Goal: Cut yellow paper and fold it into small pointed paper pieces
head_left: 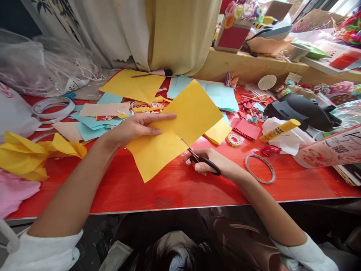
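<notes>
Yellow paper sheet point(194, 113): was held over the red tabletop point(118, 192), long axis rising rightward.
Scissors point(194, 154): pointed up-left into the sheet's lower edge.
Left hand point(135, 128): fingers clamped the sheet's upper-left edge.
Right hand point(217, 159): fingers closed around the handles.

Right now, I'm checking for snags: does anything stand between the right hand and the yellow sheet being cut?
Only the scissors in the right hand, which meet the yellow sheet where it is cut; nothing else visible.
</notes>
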The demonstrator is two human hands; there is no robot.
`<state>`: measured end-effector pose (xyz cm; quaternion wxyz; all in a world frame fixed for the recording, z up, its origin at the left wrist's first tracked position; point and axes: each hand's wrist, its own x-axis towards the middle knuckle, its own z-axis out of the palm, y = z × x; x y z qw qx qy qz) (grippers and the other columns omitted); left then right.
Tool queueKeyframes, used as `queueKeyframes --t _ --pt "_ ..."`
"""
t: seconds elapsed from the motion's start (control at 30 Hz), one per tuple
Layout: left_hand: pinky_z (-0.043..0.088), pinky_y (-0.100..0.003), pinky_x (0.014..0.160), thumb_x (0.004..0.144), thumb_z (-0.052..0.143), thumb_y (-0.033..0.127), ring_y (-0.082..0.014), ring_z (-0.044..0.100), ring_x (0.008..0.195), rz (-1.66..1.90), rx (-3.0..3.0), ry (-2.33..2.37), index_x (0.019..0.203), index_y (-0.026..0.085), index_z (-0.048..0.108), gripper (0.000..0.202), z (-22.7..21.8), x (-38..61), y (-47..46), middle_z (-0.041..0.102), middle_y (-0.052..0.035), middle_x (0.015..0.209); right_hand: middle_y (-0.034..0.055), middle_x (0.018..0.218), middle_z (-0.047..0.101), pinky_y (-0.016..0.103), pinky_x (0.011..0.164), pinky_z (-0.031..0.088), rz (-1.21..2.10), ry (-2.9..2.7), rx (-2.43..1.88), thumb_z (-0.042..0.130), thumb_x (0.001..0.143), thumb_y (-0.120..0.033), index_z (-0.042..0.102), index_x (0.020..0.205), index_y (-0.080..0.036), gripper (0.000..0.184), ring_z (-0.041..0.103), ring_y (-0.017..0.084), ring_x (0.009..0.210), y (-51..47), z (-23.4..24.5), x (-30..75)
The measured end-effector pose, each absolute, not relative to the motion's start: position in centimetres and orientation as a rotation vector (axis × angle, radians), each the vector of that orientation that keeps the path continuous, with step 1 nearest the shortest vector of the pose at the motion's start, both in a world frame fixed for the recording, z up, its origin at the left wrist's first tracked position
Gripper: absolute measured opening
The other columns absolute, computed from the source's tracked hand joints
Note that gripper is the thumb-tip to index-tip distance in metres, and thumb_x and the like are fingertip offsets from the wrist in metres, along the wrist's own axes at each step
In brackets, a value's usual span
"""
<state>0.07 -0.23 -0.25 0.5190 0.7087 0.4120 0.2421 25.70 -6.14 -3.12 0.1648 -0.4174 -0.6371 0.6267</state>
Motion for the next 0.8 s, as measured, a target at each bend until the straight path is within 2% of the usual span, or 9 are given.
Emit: queueKeyframes --t 0.13,0.23,0.37,0.47,0.57,0.67,0.73,0.8 --pt "0.057 -0.031 0.079 0.080 0.059 0.029 -0.0254 0.059 0.108 0.651 1.715 0.980 0.132 0.034 0.047 0.053 -0.1 -0.3 -0.1 0.055 0.0004 0.131 0.0031 0.084 0.059 0.026 0.066 0.044 1.879 -2.054 -1.022 0.069 0.064 -0.059 0.056 0.111 -0.015 0.066 0.055 0.014 0.074 -6.2 -1.7 27.3" --pt "0.053 -0.030 0.089 0.081 0.058 0.026 -0.0251 0.050 0.121 0.685 1.740 0.919 0.137 0.035 0.039 0.060 -0.3 -0.3 0.1 0.042 0.0006 0.143 0.0074 0.094 0.064 0.031 0.079 0.046 1.868 -2.186 -0.969 0.073 0.063 -0.053 0.057 0.113 -0.015 0.064 0.059 0.020 0.089 -6.4 -0.8 29.0" --pt "0.043 -0.033 0.101 0.080 0.057 0.023 -0.0240 0.028 0.137 0.696 1.809 0.822 0.141 0.034 0.029 0.068 -0.6 0.0 0.1 0.021 0.0033 0.153 0.0125 0.110 0.061 0.024 0.053 0.046 1.317 -1.695 -1.155 0.055 0.080 -0.056 0.051 0.114 -0.019 0.050 0.060 0.021 0.091 -5.6 -1.0 29.7" --pt "0.039 -0.032 0.104 0.082 0.056 0.025 -0.0230 0.020 0.140 0.625 1.882 0.760 0.143 0.035 0.023 0.071 -0.6 0.2 0.0 0.015 0.0039 0.154 0.0120 0.116 0.058 0.024 0.053 0.048 1.170 -1.461 -1.269 0.065 0.074 -0.047 0.047 0.108 -0.022 0.046 0.060 0.022 0.096 -4.6 -1.4 28.7" --pt "0.042 -0.029 0.100 0.083 0.055 0.028 -0.0228 0.026 0.138 0.444 1.982 0.707 0.144 0.037 0.017 0.073 -0.5 0.1 0.1 0.018 0.0021 0.153 0.0090 0.103 0.061 0.026 0.054 0.048 1.084 -1.486 -1.366 0.071 0.069 -0.043 0.047 0.104 -0.021 0.049 0.061 0.020 0.084 -4.4 -1.1 27.8" --pt "0.045 -0.029 0.094 0.085 0.053 0.030 -0.0230 0.041 0.130 0.204 2.169 0.774 0.146 0.033 0.009 0.076 -0.5 0.0 0.1 0.036 -0.0044 0.147 0.0034 0.084 0.060 0.026 0.055 0.046 0.863 -1.571 -1.421 0.067 0.074 -0.043 0.046 0.108 -0.023 0.044 0.059 0.016 0.072 -5.4 -0.4 27.8" --pt "0.044 -0.035 0.096 0.086 0.050 0.029 -0.0262 0.044 0.126 0.159 2.394 0.975 0.147 0.026 0.015 0.071 -0.5 0.2 -0.6 0.043 -0.0100 0.141 0.0017 0.077 0.058 0.028 0.059 0.046 0.774 -1.705 -1.419 0.064 0.078 -0.040 0.047 0.112 -0.024 0.041 0.058 0.016 0.070 -6.5 0.0 28.2" --pt "0.040 -0.046 0.098 0.088 0.045 0.026 -0.0318 0.043 0.126 0.256 2.637 1.248 0.141 0.015 0.034 0.055 -0.7 0.8 -2.4 0.043 -0.0167 0.139 0.0030 0.081 0.061 0.030 0.064 0.047 0.716 -1.934 -1.385 0.064 0.079 -0.038 0.052 0.108 -0.024 0.034 0.059 0.017 0.072 -7.6 0.0 28.4"
